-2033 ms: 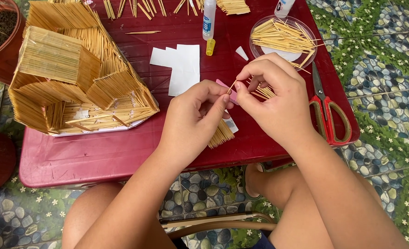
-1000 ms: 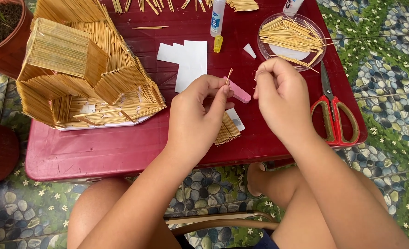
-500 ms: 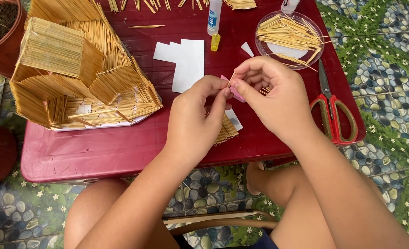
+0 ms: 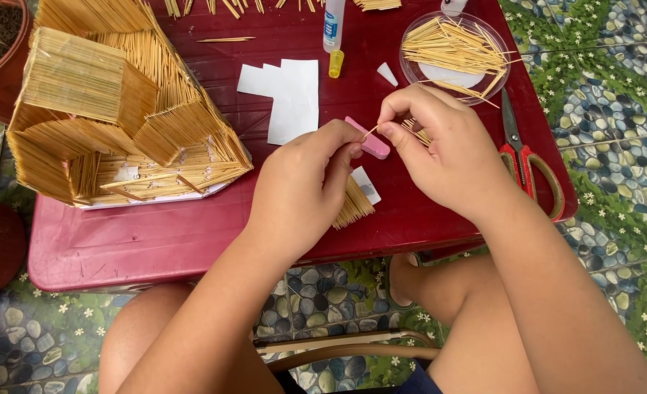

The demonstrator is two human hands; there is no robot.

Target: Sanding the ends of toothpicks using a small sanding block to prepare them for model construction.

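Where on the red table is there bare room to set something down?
The red plastic table is bare along its near edge, between the toothpick model house and the left hand. A smaller patch lies between the white paper pieces and the clear dish of toothpicks. Around the right hand and red-handled scissors it is crowded.

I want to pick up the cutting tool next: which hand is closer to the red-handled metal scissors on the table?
Right. The right hand is just beside the red-handled metal scissors, on their left; the left hand lies farther left, beyond the right hand.
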